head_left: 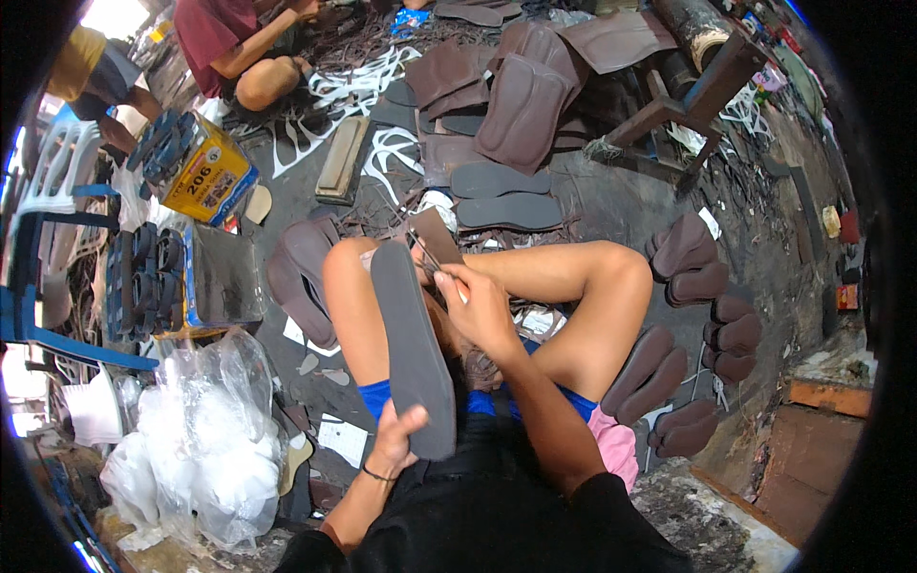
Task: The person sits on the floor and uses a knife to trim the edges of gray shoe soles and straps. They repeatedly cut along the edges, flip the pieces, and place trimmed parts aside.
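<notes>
My left hand (pixel 396 437) grips the heel end of a long dark grey shoe sole (pixel 411 334), thumb on its top face. The sole points away from me, over my lap. In my right hand (pixel 478 307) is what looks like a pair of scissors (pixel 423 254), with an orange and white handle showing at the fingers. Its dark metal blades lie beside the sole's toe end; whether they touch its edge I cannot tell. Just beyond, a brown flat piece (pixel 437 237) is partly covered. A pair of grey soles (pixel 506 212) lies flat on the floor ahead.
Brown moulded sheets (pixel 523 115) are heaped ahead, near a wooden stand (pixel 659 124). Stacked brown soles (pixel 645 375) lie at my right. Left are a clear plastic bag (pixel 205 439), a yellow box (pixel 205 172) and dark sandals (pixel 143 277). Another person in a red shirt (pixel 215 38) crouches at the far left.
</notes>
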The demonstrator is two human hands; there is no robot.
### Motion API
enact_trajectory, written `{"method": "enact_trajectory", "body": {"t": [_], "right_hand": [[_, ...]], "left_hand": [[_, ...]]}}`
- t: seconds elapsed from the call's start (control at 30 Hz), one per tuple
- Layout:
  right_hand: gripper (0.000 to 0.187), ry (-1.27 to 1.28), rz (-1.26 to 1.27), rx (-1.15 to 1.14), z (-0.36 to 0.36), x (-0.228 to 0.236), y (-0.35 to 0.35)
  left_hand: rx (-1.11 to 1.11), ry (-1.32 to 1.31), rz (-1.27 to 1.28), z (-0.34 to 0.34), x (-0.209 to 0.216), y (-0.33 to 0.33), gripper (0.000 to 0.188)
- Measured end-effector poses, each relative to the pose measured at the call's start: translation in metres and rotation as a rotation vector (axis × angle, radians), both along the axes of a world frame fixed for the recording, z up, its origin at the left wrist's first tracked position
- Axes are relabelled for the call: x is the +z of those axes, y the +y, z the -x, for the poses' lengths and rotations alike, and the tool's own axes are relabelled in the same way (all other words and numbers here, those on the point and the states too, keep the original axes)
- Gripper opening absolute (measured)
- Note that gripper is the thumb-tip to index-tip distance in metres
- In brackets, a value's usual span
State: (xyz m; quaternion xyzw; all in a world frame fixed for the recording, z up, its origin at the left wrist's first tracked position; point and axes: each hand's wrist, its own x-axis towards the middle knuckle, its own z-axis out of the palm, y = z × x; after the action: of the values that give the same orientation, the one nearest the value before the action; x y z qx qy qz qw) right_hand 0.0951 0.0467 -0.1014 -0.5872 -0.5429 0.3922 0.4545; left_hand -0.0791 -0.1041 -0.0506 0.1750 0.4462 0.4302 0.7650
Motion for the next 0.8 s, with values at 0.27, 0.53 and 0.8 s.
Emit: {"method": "enact_trajectory", "body": {"t": [0.27,0.53,0.8], "right_hand": [[0.018,0.706,0.252,0.188,-0.036,0.077,-0.015],[0.026,0.382,0.071,0.161,-0.043,0.113,-0.044],[0.039,-0.075,-0.258,-0.009,-0.051,0.13,-0.095]], "left_hand": [[-0.678,0.265,-0.177,0.036,0.016,0.022,0.04],[-0.74,0.298,-0.467,0.028,0.027,0.052,0.067],[0.04,0.286,-0.462,0.007,0.106,0.127,0.039]]}}
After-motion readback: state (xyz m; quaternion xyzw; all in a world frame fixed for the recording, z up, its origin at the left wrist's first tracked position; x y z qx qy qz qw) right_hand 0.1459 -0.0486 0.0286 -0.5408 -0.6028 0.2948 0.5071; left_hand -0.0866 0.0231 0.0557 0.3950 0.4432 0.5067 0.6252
